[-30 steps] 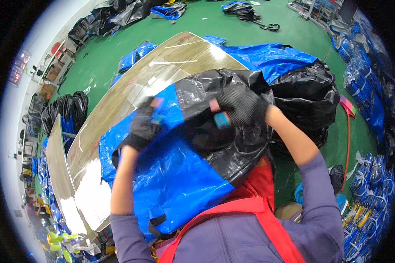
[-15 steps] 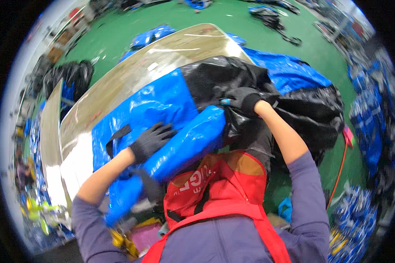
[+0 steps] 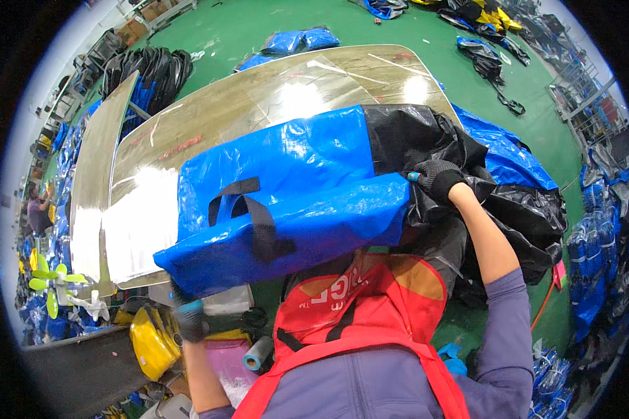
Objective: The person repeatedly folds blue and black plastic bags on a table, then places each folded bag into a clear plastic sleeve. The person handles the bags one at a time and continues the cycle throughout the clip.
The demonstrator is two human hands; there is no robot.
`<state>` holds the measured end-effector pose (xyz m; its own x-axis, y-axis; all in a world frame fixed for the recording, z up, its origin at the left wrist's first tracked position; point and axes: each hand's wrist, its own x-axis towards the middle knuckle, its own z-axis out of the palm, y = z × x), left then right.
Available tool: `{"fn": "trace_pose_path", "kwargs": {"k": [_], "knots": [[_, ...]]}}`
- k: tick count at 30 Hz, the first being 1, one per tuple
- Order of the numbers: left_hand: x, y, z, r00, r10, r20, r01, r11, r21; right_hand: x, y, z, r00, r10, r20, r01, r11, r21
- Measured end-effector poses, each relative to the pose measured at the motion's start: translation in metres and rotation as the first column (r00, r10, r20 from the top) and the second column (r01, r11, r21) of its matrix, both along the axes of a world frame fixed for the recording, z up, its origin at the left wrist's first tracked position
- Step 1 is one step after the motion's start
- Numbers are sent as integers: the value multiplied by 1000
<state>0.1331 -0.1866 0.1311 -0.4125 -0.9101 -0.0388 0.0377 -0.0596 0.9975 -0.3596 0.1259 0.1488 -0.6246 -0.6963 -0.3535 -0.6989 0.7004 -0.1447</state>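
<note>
A large blue-and-black woven plastic bag [image 3: 279, 157] lies partly folded across a shiny table. Black webbing straps [image 3: 262, 223] loop out on its blue part, whose near flap hangs over the table's front edge. On the right, my gloved right hand [image 3: 437, 180] is closed on the bag where the blue flap meets the crumpled black part, thumb on the near side. My gloved left hand [image 3: 191, 320] is low at the left, just beneath the bag's near left corner. Its fingers are blurred and partly hidden, so I cannot tell whether they grip the corner.
The table [image 3: 223, 115] has a glossy, worn top, with a narrow side panel [image 3: 94, 188] at its left. More blue-and-black sheeting [image 3: 507, 150] bulges at the right. A green fan [image 3: 52, 279], a yellow bundle [image 3: 154, 342] and a roll [image 3: 258, 353] are near my left arm.
My left hand has left the top of the blue part and moved down and toward me. The straps now show fully and the near flap lies flatter. My right hand still grips the bag.
</note>
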Motion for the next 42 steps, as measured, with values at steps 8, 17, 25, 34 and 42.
{"fn": "trace_pose_path", "kwargs": {"k": [8,17,25,34,42], "knots": [[-44,-37,-38,559,142,817,255,908,-332,1,1,-7,986,-71,-153,87,992,95],[-290,74,28,747,-111,656,658,-19,-753,14,-18,-16,774,-38,-632,-50,991,-120],[-320,67,-61,656,-107,747,740,-105,-665,-30,27,-19,922,-14,-388,-146,913,-381],[-355,64,7,162,-121,979,944,-270,-190,123,58,20,852,-9,-523,-394,647,-653],[-393,66,-35,361,-305,881,722,-507,-471,114,36,-2,760,14,-650,-497,657,-567]]}}
